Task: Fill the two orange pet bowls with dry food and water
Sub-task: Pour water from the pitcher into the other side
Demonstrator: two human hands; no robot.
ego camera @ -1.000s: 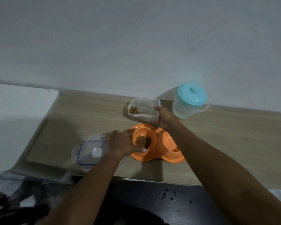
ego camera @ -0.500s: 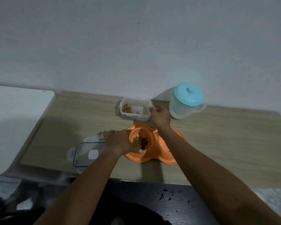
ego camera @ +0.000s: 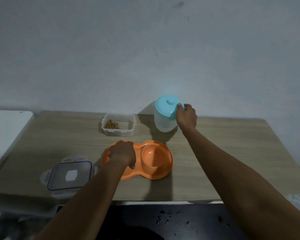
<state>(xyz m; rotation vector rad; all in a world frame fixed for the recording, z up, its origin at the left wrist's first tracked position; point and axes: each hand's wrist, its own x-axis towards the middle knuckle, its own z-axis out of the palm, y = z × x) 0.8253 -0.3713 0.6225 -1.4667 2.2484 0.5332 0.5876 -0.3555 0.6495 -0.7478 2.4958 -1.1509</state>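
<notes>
The orange double pet bowl [ego camera: 154, 161] lies in the middle of the wooden table [ego camera: 232, 153]. My left hand [ego camera: 122, 155] rests over its left bowl and hides the dry food there, fingers gripping the dish. The right bowl looks empty. Behind it stands a clear food container [ego camera: 119, 124] with a little dry food in its left end. At the back right is a translucent water jug [ego camera: 165, 116] with a light blue lid. My right hand [ego camera: 186, 116] is closed around the jug's handle side, thumb on the lid's edge.
The container's clear lid with a blue seal [ego camera: 69, 174] lies at the table's front left. A white surface [ego camera: 5, 132] adjoins the table on the left. A grey wall stands right behind. Dark crumbs [ego camera: 164, 217] dot the black floor below the front edge.
My right hand let go of the food container, which now sits on the table, and moved right to grasp the jug. My left hand slid over the left bowl, covering the food.
</notes>
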